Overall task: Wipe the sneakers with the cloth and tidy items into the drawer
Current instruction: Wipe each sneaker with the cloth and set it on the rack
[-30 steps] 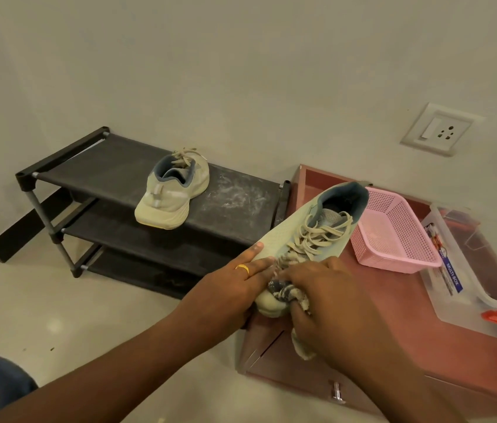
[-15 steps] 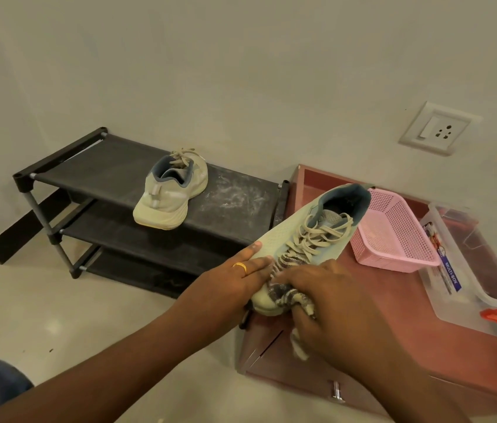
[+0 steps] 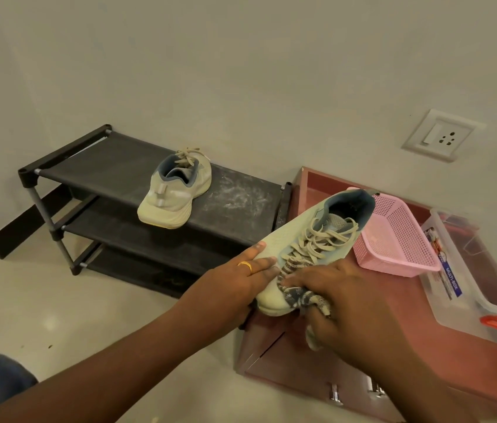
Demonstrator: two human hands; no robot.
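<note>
A pale sneaker (image 3: 174, 193) sits on the top shelf of the black shoe rack (image 3: 113, 166). The left hand (image 3: 235, 282) grips the second sneaker (image 3: 289, 239) by its front, tilted over the red counter (image 3: 393, 325). The right hand (image 3: 347, 303) clutches the striped cloth (image 3: 299, 296) against its toe. A pink basket (image 3: 399, 239) and a clear box (image 3: 466, 288) stand further right

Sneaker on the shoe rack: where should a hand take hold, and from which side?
Probably the heel collar, from above on the near side. The sneaker stands upright on the shoe rack's top shelf, with its heel toward the camera and its opening facing up. That leaves the collar rim free to pinch between the inside and the back of the heel.
</note>
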